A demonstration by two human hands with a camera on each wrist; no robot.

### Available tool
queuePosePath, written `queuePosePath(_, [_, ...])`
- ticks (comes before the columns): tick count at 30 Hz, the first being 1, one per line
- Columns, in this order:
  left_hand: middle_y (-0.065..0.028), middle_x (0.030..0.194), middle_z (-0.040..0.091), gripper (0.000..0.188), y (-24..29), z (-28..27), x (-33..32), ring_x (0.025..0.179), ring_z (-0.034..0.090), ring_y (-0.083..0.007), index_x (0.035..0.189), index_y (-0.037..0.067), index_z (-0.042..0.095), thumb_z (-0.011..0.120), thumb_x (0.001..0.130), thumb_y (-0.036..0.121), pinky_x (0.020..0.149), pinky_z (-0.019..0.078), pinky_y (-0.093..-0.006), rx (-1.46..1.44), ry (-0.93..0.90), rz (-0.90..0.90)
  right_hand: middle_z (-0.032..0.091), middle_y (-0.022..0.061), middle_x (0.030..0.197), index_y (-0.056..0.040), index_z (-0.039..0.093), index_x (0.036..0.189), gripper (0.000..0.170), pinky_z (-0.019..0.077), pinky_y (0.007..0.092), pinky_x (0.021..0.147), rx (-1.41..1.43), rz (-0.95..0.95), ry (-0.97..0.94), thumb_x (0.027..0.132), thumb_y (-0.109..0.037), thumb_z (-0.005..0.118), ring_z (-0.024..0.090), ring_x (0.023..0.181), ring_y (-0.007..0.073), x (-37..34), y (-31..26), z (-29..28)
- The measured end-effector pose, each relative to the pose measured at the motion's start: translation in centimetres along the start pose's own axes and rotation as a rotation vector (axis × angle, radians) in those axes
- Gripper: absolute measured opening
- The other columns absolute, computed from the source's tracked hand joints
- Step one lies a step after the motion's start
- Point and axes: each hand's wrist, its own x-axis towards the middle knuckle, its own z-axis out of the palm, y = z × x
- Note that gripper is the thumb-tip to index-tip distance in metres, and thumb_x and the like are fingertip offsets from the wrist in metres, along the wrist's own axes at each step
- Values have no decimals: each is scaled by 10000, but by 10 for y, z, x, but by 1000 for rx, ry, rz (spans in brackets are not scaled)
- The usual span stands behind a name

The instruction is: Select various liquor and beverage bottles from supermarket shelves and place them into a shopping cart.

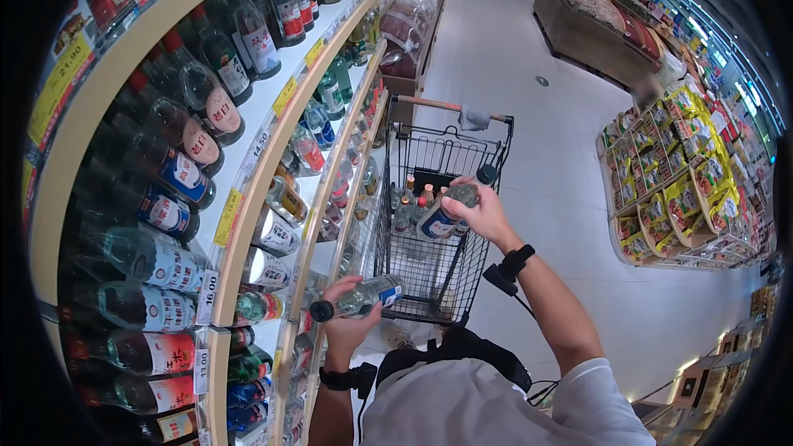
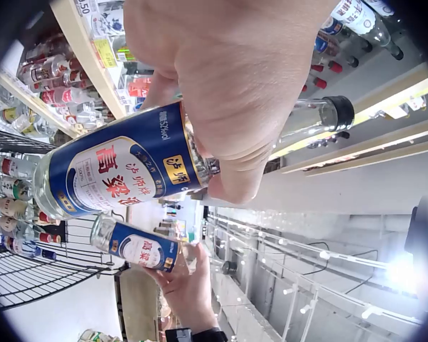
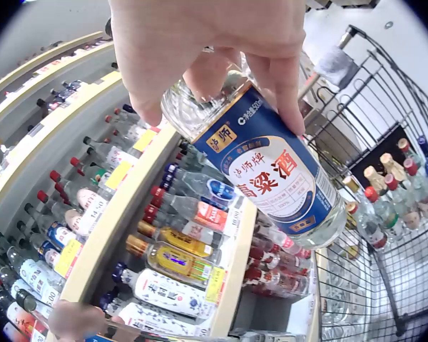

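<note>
In the head view the left hand [image 1: 350,324] grips a clear bottle with a blue label [image 1: 376,293] beside the shelf, its dark cap toward the shelf. The right hand [image 1: 483,213] holds a matching bottle [image 1: 440,216] above the cart, cap up and tilted. The left wrist view shows the left hand [image 2: 228,85] round the shoulder and neck of its blue-labelled bottle [image 2: 121,167], with the right hand's bottle [image 2: 139,244] below it. Seen from the right wrist, the right hand's fingers [image 3: 289,89] wrap the upper part of its bottle [image 3: 271,164].
A black wire cart [image 1: 425,272] stands ahead, with several bottles [image 1: 405,213] inside and a grey cloth [image 1: 474,119] on its handle. Tiered shelves [image 1: 248,165] full of bottles line the left. At the right is a rack of yellow packets [image 1: 681,198], beyond the aisle floor [image 1: 562,165].
</note>
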Motion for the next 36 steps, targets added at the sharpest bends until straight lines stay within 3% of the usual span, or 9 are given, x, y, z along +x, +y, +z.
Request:
queuePosePath(2, [-172, 1153, 611, 643, -9, 0, -5, 1092, 606, -278, 1157, 78, 453, 796, 638, -84, 993, 462, -406, 59, 20, -37, 695, 70, 884, 2, 632, 1108, 441, 525, 308, 796, 101, 87, -5, 839, -326, 753, 657, 815, 145, 4, 30, 5])
queuePosePath(5, [-164, 1128, 622, 648, -9, 6, -14, 1072, 616, -282, 1151, 67, 461, 812, 623, -69, 975, 471, -413, 250, 49, -70, 719, 121, 930, -16, 672, 1083, 404, 527, 356, 813, -65, 124, -38, 859, -349, 721, 690, 872, 243, 4, 76, 15])
queuePosePath(11, [-172, 1136, 619, 564, -17, 25, -16, 1059, 615, -265, 1142, 65, 481, 799, 684, -21, 936, 495, -408, 128, 132, -277, 720, 157, 962, -53, 681, 1068, 389, 525, 389, 842, -107, 210, -148, 793, -325, 723, 691, 923, 319, 11, 186, 47])
queuePosePath(16, [-184, 1179, 603, 465, -26, 44, -19, 1077, 594, -242, 1139, 81, 481, 735, 766, -28, 943, 480, -382, 26, 210, -369, 713, 197, 965, -50, 704, 977, 383, 529, 429, 837, -179, 339, -276, 737, -347, 734, 678, 930, 375, 17, 216, 52])
queuePosePath(20, [-182, 1216, 585, 434, -29, 60, -21, 1104, 582, -241, 1130, 84, 483, 715, 784, -40, 955, 472, -382, 26, 283, -531, 712, 216, 931, -68, 711, 976, 356, 537, 448, 825, -237, 440, -295, 740, -335, 732, 683, 910, 383, 26, 249, 67])
queuePosePath(26, [-233, 1167, 620, 492, -39, 77, -18, 1059, 630, -296, 1095, 96, 489, 752, 714, -68, 907, 521, -408, 81, 215, -511, 703, 248, 912, 8, 719, 917, 508, 557, 439, 841, -396, 484, -292, 683, -439, 775, 685, 906, 394, 37, 335, 114])
queuePosePath(28, [-240, 1167, 619, 486, -28, 83, -10, 1062, 638, -300, 1087, 94, 488, 744, 713, -81, 902, 535, -413, 148, 193, -589, 690, 266, 969, 20, 706, 940, 543, 554, 436, 827, -439, 531, -348, 671, -443, 791, 673, 947, 396, 50, 316, 112])
queuePosePath(32, [-216, 1154, 643, 414, -37, 82, -23, 1071, 640, -301, 1066, 91, 499, 757, 755, 0, 906, 528, -421, 247, 146, -543, 715, 228, 888, -10, 727, 884, 458, 562, 441, 828, -417, 474, -230, 685, -419, 786, 698, 884, 378, 55, 351, 151])
queuePosePath(36, [-214, 1150, 649, 379, -43, 89, -30, 1078, 635, -303, 1101, 84, 518, 748, 799, 79, 928, 511, -430, 180, 251, -597, 709, 242, 941, -22, 732, 1010, 451, 551, 426, 851, -136, 455, -159, 706, -353, 777, 692, 917, 379, 67, 364, 180])
